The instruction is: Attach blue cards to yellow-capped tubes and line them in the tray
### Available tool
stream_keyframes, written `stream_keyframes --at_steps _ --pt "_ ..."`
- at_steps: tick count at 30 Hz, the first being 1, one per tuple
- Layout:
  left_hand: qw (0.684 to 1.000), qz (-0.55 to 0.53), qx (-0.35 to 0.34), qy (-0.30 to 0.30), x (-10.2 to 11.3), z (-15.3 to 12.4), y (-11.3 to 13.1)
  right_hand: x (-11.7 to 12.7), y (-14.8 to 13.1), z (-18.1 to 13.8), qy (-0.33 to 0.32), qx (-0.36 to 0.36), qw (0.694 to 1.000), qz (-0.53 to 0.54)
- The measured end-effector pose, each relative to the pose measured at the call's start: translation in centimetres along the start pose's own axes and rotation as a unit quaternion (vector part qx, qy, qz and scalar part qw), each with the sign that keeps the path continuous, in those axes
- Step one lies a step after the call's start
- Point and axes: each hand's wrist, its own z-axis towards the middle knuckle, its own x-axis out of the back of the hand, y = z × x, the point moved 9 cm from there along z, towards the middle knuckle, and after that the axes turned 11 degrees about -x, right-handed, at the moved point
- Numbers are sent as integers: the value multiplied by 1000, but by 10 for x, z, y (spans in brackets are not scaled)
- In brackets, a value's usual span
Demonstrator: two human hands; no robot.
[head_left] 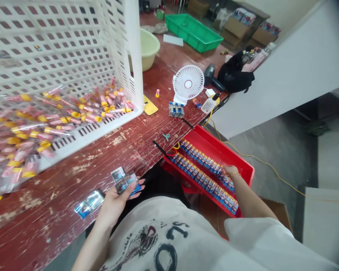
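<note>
My left hand [121, 194] is closed on a few small clear plastic packets [125, 182] with dark and blue print, above the front edge of the red worn table. Just left of that wrist, another shiny packet with a blue end [89, 204] lies on the table. My right hand [231, 171] reaches into the red tray [214, 141] and touches the far row of small blue-and-orange packets [202, 158]; its fingertips are hidden and blurred. A second, nearer row of similar packets [203, 182] stands along the tray's near side.
A white lattice crate [134, 75] with pink, yellow-capped tubes [59, 118] stands at left. A white fan [188, 83], a bundle of packets [176, 109], a bottle [209, 105] and a yellow card [149, 106] occupy the table. Behind are a green tray [193, 32] and pale basin [149, 49].
</note>
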Motion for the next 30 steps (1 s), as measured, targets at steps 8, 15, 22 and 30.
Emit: stream_keyframes --at_steps 8,15,22,30 --pt "999 -21 -14 32 17 -1 6 13 2 -19 35 -47 994 94" --pt "988 -129 -36 73 29 -8 6 15 -119 -124 88 259 942 194" --pt "982 -115 -67 137 57 -20 18 -51 -333 -423 -61 723 655 210" --pt "963 -192 -52 181 79 -44 20 -101 -481 -516 -100 685 688 219"
